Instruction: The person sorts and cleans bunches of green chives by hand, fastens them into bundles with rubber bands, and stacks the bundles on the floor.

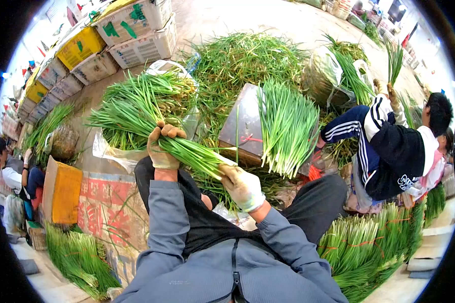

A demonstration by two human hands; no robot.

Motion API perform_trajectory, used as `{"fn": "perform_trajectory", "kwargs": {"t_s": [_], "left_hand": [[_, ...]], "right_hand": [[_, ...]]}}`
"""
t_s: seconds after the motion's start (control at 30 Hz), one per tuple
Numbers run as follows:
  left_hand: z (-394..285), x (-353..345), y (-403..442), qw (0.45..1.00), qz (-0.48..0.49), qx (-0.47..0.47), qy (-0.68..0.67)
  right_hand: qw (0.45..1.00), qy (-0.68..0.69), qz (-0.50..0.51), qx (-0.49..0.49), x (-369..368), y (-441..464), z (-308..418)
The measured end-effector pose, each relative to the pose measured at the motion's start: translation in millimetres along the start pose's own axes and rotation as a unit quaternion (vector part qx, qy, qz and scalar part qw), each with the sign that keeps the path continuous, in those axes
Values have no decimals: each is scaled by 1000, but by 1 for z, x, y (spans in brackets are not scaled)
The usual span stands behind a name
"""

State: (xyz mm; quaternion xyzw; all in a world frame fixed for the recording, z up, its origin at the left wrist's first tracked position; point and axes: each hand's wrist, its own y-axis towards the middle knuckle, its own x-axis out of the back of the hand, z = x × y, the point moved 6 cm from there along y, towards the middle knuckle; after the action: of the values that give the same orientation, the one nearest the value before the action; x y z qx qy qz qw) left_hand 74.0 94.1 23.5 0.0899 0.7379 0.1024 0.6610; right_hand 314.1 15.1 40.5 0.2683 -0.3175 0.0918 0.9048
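Observation:
A bunch of garlic chives (197,155) slants across my lap, leaves to the upper left and pale stalk ends to the right. Wrapped round its middle is my left hand (164,145), in a glove with brown-stained fingertips. My right hand (242,188), in a pale glove, closes on the stalk ends. Beyond them, a row of chives (288,126) lies on a low grey-topped block (243,118) with a red tie on it. Left of the block, a larger heap of chives (156,96) rests in an open plastic wrapping (114,151), close behind my left hand.
Loose leaves form a big pile (247,60) ahead. Crates (136,45) stand stacked at the upper left. A co-worker (399,151) sits close on the right, holding chives. Tied bundles (364,237) stand at my right; more bundles (81,257) lie left, near an orange box (63,192).

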Motion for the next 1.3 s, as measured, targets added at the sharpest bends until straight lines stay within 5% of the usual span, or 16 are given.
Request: {"fn": "perform_trajectory", "kwargs": {"t_s": [0.1,0.3,0.37,0.43,0.53,0.6,0.7,0.83,0.97,1.17,1.23,1.3], "left_hand": [[0,2,-2,1000,4,9,17],[-30,4,-4,998,-36,-40,25],[-45,0,-2,995,-16,-87,42],[-46,-1,-1,995,-14,-90,41],[-44,-5,-2,993,-23,-101,52],[-38,-4,-2,995,-8,-87,41],[-32,-8,1,997,21,-59,45],[-17,-6,-1,998,13,-43,50],[-9,-9,-6,998,12,-41,36],[-2,-12,-5,998,33,-21,52],[-7,-12,-5,998,29,-27,53],[-21,-13,-5,997,27,-56,37]], "right_hand": [[999,41,-1,25,-1,2,-2],[986,126,-41,-103,21,-32,-44],[974,20,134,-182,-12,-70,-104],[820,-234,472,-225,-72,-151,-207],[885,-205,360,-215,-39,-120,-162],[966,-86,171,-172,-6,-65,-111],[995,23,9,-93,33,-5,-35],[988,113,102,-33,11,23,4],[972,93,160,-142,-14,32,7],[977,144,119,-104,-14,27,0],[985,99,81,-114,-11,15,-13],[963,-29,220,-150,-34,-21,-58]]}}
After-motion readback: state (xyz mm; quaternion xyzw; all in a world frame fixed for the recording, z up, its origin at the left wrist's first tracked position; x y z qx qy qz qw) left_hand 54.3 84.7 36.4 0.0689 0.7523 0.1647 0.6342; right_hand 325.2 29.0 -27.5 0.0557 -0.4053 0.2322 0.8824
